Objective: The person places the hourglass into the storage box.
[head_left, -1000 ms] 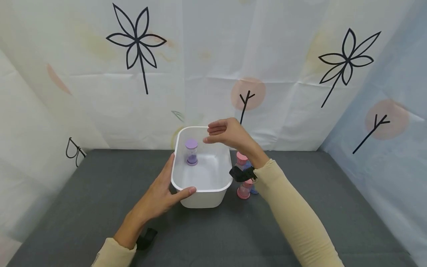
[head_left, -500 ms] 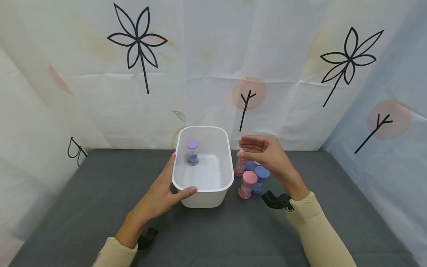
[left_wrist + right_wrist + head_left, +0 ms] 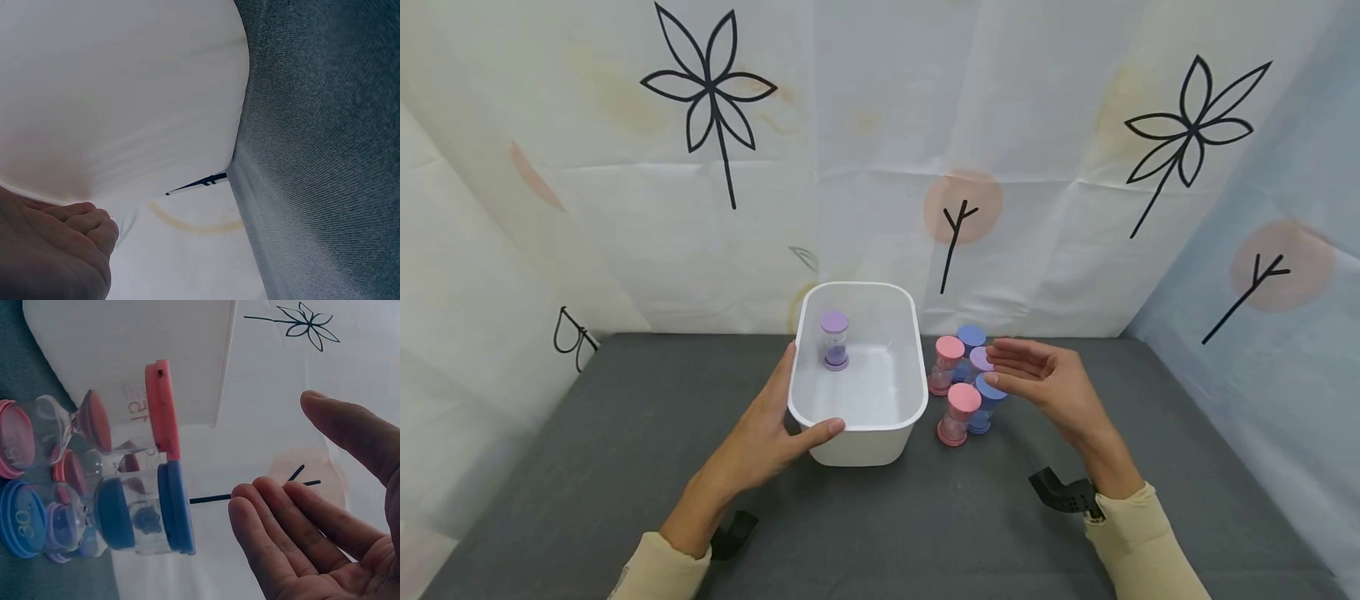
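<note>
A white plastic bin (image 3: 857,447) stands on the table, with my left hand (image 3: 760,437) holding its near left corner. The thumb lies along the near rim, and the fingers rest on the outer left wall (image 3: 125,94). Inside the bin, toward the left, one purple sand timer (image 3: 835,343) is upright. My right hand (image 3: 1056,392) hovers beside the cluster right of the bin, thumb and fingers apart and nothing between them. That cluster has a near pink sand timer (image 3: 957,412), a far pink one, two blue sand timers (image 3: 115,512) and another purple one (image 3: 980,359), partly hidden.
The table has a dark grey cloth (image 3: 880,533). Behind it hangs a white printed curtain (image 3: 865,183), close to the bin's far end. A bluish curtain (image 3: 1285,375) borders the right side. The timers stand tightly together, close to the bin's right wall.
My right hand has moved from above the bin to the right and down, to the far side of the timer cluster, uncovering it. The left hand and bin stay in place.
</note>
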Demonstrator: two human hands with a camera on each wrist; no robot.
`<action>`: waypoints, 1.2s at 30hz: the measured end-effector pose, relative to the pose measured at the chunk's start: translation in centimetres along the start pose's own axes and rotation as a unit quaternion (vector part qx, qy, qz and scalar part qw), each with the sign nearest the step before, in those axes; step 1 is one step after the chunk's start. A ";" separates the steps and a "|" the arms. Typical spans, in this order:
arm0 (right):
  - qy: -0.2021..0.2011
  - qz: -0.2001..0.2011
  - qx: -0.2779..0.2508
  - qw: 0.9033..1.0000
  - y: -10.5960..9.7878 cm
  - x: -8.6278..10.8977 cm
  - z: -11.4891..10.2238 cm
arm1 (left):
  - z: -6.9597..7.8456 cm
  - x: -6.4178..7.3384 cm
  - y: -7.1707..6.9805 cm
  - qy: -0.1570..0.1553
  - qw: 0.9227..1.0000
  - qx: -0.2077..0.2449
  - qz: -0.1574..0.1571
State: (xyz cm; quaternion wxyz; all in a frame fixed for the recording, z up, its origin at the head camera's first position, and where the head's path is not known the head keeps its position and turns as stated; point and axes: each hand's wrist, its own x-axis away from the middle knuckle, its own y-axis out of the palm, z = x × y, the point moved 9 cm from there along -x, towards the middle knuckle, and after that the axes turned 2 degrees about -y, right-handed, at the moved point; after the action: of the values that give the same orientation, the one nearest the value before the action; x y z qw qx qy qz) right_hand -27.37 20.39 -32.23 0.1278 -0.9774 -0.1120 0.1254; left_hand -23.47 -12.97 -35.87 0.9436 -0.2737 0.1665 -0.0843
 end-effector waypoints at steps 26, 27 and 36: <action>0.053 -0.056 0.090 0.993 -1.1 0.2 4.3 | -0.1 0.1 0.0 -0.003 1.000 -0.003 -0.001; 0.053 -0.056 0.089 0.993 -1.0 0.1 4.4 | 0.0 0.1 0.0 -0.003 1.000 -0.003 -0.001; 0.050 -0.048 0.095 0.993 -0.6 0.1 4.5 | -0.2 0.1 -0.1 -0.014 1.000 -0.006 0.000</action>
State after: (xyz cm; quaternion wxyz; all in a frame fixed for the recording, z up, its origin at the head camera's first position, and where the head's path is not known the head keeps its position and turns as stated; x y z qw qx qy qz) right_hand -28.65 21.96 -36.27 0.2313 -0.9594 -0.1400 0.0798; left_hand -23.45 -13.16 -36.00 0.9443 -0.2800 0.1534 -0.0794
